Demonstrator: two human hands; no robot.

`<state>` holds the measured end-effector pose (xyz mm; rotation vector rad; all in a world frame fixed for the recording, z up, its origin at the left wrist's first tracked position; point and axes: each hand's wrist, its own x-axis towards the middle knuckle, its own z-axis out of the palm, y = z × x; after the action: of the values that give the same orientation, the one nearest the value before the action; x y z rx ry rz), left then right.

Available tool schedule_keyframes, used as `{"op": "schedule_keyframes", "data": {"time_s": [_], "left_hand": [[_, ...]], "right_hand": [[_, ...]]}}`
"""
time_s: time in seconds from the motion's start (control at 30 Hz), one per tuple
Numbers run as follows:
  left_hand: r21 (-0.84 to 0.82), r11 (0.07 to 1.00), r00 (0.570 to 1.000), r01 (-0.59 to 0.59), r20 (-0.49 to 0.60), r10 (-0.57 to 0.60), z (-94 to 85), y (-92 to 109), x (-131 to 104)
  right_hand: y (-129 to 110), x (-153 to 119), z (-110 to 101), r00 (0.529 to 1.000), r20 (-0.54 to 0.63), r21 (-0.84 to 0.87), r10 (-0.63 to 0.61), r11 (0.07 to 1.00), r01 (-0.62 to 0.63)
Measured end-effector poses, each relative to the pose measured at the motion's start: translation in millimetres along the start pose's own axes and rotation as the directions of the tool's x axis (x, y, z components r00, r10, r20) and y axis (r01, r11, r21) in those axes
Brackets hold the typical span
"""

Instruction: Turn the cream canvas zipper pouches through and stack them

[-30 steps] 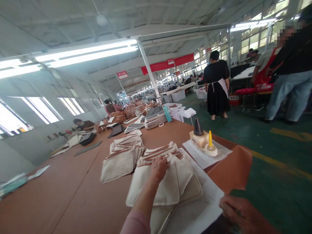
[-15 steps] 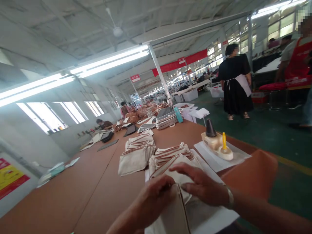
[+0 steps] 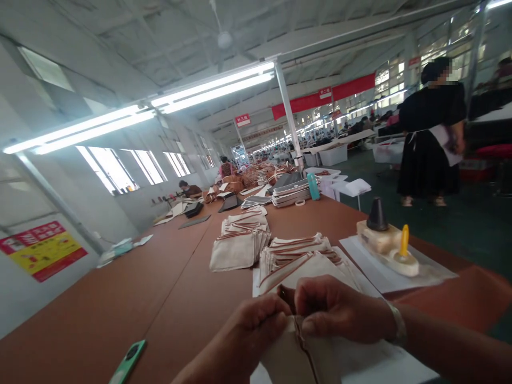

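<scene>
The cream fabric piece (image 3: 296,354) is below the stack of cream pieces (image 3: 296,266), pinched at its brown edge by our left hand (image 3: 262,325) and right hand (image 3: 340,312). Right of that stack, we see a yellow-handled tool (image 3: 405,242) on white paper (image 3: 436,272).

- Cloth piece (image 3: 282,354): cream, a dark brown line running down it
- Stacked cloth (image 3: 234,252): cream, striped with brown edges
- Table (image 3: 160,282): plain reddish brown
- Paper (image 3: 430,269): white
- Cone (image 3: 377,216): black
- Handle (image 3: 404,241): bright yellow
- Phone (image 3: 127,364): green, its camera patch dark
- Bottle (image 3: 313,186): turquoise
- Poster (image 3: 44,250): red and yellow bands
- Banner (image 3: 354,88): red
- Floor (image 3: 380,198): dark green
</scene>
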<state>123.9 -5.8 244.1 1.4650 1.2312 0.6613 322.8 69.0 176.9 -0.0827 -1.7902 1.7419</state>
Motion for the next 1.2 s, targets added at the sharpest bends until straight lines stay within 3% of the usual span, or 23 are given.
{"op": "schedule_keyframes", "data": {"time_s": [0.17, 0.4, 0.53, 0.77, 0.9, 1.03, 1.2], "left_hand": [[-0.095, 0.993, 0.992, 0.069, 0.11, -0.059, -3.9, -26.2, 24.9], [-0.173, 0.971, 0.98, 0.162, 0.143, -0.138, 1.7, -30.3, 52.8], [-0.161, 0.971, 0.983, 0.177, 0.082, -0.166, 7.9, -34.4, 68.9], [0.055, 0.986, 0.987, 0.157, -0.042, -0.155, 19.8, -33.5, 94.0], [-0.003, 0.982, 0.98, 0.19, -0.064, -0.19, 18.3, -37.1, 103.6], [-0.145, 0.968, 0.979, 0.203, -0.002, -0.205, 15.0, -39.9, 111.0], [0.021, 0.981, 0.98, 0.193, -0.057, -0.191, 11.9, -44.4, 122.4]], "right_hand": [[5.0, -6.3, -13.6, 0.981, -0.086, -0.038, 0.175, 0.983, -0.179], [17.1, -13.9, -28.1, 0.978, -0.149, -0.099, 0.148, 0.982, -0.164], [24.2, -16.7, -35.6, 0.961, -0.214, -0.116, 0.173, 0.973, -0.201], [22.2, -14.1, -53.1, 0.937, -0.287, -0.083, 0.198, 0.97, -0.231], [28.2, -12.6, -62.9, 0.921, -0.303, -0.078, 0.245, 0.957, -0.28], [35.2, -10.6, -68.7, 0.911, -0.298, -0.036, 0.285, 0.95, -0.309], [40.0, -7.8, -71.2, 0.887, -0.35, -0.095, 0.301, 0.931, -0.353]]}}
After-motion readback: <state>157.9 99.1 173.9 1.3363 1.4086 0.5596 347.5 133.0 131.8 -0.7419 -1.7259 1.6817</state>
